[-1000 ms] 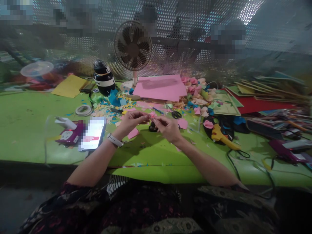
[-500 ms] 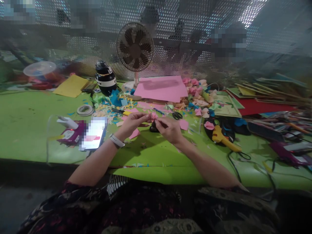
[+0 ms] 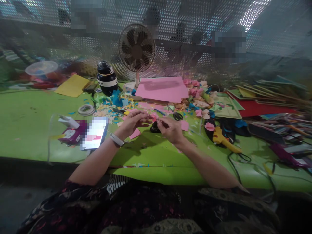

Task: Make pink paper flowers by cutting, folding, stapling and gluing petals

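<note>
Above the green table, my left hand (image 3: 135, 123) and my right hand (image 3: 172, 130) meet at a small pink paper piece (image 3: 154, 116), perhaps a flower. Its left edge sits at the curled fingertips of my left hand, which wears a watch with a pale strap. My right thumb and forefinger pinch its right side. How the paper is folded is too small to make out. Beneath my fingers lies a black object (image 3: 154, 127), partly hidden. Pink paper pieces (image 3: 135, 133) and black-handled scissors (image 3: 177, 116) lie close by.
Pink sheets (image 3: 162, 89) lie before a fan (image 3: 136, 51), beside heaped paper flowers (image 3: 195, 87). Left are a lit phone (image 3: 95, 134), tape roll (image 3: 86, 110) and black bottle (image 3: 107, 81). A yellow glue gun (image 3: 223, 140) with a cord lies right, near stacked cards (image 3: 265, 91).
My left fingers have loosened and parted somewhat around the pink paper piece. My right hand keeps its pinch. The whole view has shifted slightly.
</note>
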`<act>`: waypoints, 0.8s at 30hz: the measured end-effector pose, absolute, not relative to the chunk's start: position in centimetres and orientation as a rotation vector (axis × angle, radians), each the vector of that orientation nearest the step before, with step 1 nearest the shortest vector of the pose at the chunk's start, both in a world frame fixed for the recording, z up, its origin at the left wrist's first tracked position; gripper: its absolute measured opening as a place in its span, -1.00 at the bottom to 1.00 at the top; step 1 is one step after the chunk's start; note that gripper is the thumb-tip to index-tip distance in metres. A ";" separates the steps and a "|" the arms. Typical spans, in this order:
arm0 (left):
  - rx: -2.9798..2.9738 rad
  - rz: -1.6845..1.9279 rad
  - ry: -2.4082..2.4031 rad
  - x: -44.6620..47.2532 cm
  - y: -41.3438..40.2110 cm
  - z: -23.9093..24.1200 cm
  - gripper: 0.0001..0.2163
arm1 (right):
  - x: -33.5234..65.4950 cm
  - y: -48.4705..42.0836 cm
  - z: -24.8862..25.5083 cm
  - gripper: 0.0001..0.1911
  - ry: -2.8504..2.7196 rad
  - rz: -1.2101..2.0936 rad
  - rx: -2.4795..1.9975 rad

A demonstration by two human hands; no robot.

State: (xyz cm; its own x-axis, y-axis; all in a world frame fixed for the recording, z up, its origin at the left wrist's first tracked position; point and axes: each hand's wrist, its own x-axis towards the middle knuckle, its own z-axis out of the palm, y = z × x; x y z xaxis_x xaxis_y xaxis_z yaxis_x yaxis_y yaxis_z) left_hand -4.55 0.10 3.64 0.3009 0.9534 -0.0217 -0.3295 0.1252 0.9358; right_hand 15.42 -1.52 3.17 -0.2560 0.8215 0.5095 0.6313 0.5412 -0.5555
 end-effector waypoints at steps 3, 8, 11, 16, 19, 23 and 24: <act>0.952 1.121 0.763 -4.6 0.2 3.8 -0.78 | 16.2 -1.1 3.9 -0.68 -2.007 0.306 -1.166; 0.958 1.191 0.798 -4.9 0.5 3.6 -0.78 | 19.3 2.3 5.9 -0.67 -1.814 0.262 -1.392; 0.952 1.208 0.841 -5.1 0.8 3.5 -0.79 | 20.0 5.6 6.4 -0.76 -1.996 0.425 -1.546; 0.940 1.210 0.881 -5.1 1.1 3.1 -0.79 | 18.2 9.3 5.4 -0.78 -2.421 0.276 -1.800; 0.942 1.198 0.891 -5.0 1.3 2.9 -0.80 | 16.8 10.0 4.6 -0.81 -2.544 0.215 -1.896; 0.966 1.167 0.887 -5.0 1.4 2.8 -0.80 | 16.1 10.2 4.0 -0.84 -2.576 0.199 -1.897; 0.971 1.164 0.886 -5.0 1.4 2.8 -0.80 | 16.1 10.2 4.0 -0.87 -2.584 0.204 -1.891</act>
State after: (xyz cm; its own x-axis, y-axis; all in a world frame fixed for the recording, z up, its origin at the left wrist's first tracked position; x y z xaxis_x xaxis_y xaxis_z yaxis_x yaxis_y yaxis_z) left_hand -5.02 1.41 2.81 0.1784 0.9820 -0.0619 -0.3209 0.1175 0.9398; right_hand 16.07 10.24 3.96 -0.3041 0.9439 -0.1289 0.9524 0.2983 -0.0630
